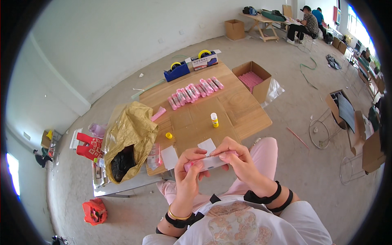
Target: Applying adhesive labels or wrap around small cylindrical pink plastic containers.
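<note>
Between my two hands lies a pink roll with a white paper label around it (211, 163), held level above the table's near edge. My left hand (188, 164) grips its left end with the fingers closed. At the other end my right hand (240, 160) pinches it, thumb along the paper. Just beyond stands an upright glue stick (214, 120) without its cap; the yellow cap (168, 135) sits to its left. White paper pieces (169, 157) are beside my left hand. A row of similar pink rolls (195, 92) lies farther back.
A cardboard sheet (183, 118) covers part of the wooden table (245, 106). Blue tape dispensers (177, 72) stand at the back. A large gold sack (132, 126) is at the left, and a carton of pink items (261, 86) at the right. People sit far off at the upper right.
</note>
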Demonstrator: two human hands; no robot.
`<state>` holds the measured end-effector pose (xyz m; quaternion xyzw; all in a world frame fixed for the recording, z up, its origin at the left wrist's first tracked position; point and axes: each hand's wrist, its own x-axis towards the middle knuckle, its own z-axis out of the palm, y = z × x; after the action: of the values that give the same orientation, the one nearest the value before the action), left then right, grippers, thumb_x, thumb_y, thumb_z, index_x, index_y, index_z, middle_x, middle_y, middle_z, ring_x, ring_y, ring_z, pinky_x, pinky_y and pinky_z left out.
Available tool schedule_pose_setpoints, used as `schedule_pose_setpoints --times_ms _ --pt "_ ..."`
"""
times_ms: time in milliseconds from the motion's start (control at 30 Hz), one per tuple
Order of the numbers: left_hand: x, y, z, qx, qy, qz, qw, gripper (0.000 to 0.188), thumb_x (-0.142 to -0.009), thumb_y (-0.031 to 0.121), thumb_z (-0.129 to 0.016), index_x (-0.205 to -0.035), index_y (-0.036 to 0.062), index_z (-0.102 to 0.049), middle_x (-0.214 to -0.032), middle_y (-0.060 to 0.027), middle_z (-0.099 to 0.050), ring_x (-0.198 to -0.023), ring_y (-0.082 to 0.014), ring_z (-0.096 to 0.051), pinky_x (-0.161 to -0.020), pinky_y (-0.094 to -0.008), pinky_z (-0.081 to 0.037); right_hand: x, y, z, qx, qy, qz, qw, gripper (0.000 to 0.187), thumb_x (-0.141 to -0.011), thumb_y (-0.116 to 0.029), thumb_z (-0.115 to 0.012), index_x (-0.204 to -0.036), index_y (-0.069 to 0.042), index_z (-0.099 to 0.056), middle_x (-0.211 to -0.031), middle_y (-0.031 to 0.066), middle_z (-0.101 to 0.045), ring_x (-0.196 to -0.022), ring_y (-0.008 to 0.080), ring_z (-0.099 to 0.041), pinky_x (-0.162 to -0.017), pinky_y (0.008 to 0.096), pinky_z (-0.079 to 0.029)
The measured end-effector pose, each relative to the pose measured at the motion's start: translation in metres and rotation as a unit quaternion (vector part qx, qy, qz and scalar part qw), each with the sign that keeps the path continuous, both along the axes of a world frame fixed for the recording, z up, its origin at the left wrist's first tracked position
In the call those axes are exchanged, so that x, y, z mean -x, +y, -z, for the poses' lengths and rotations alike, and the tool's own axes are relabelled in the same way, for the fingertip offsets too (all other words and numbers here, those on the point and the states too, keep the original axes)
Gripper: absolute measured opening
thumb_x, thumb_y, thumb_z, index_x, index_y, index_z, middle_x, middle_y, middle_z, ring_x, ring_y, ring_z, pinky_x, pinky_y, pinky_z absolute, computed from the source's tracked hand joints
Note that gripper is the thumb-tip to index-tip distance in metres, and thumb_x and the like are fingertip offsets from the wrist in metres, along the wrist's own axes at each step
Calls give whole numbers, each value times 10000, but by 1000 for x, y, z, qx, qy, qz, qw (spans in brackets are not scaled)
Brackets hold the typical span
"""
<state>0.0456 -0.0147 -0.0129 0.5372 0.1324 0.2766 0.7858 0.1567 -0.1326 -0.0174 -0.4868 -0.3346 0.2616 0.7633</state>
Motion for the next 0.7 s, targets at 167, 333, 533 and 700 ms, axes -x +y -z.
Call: schedule_pose_setpoints --times_ms 167,333,533,700 --pt "-1 0 4 13 -2 6 1000 104 -833 34 -534 -927 5 -565 -1056 -112 -547 -684 -114 -567 -503 -193 -441 0 0 4 30 57 -13 998 152 -836 -34 -490 -860 -36 -639 -838 -5 -517 -647 43 -457 -529 183 -383" --pt "-2 -2 2 15 -11 2 1000 103 -815 -12 -500 -898 3 -559 -1048 -127 -552 -728 -109 -558 -531 -202 -475 0 1 3 20 46 -5 999 174 -823 -15 -470 -858 -37 -639 -856 -3 -518 -653 44 -452 -523 184 -378" --pt "0 0 3 -13 -8 17 1000 127 -788 -43 -474 -861 9 -564 -1073 -159 -562 -678 -97 -554 -509 -186 -452 -1 -2 2 6 20 -14 1000 229 -775 20 -431 -846 -36 -641 -852 11 -505 -670 52 -463 -515 187 -381" --pt "3 6 -1 -18 -2 68 998 120 -788 -38 -503 -871 20 -568 -1106 -160 -554 -668 -87 -558 -515 -185 -452 -2 -5 3 5 9 -17 1000 226 -757 7 -431 -831 -33 -641 -841 17 -496 -672 58 -464 -512 188 -385"
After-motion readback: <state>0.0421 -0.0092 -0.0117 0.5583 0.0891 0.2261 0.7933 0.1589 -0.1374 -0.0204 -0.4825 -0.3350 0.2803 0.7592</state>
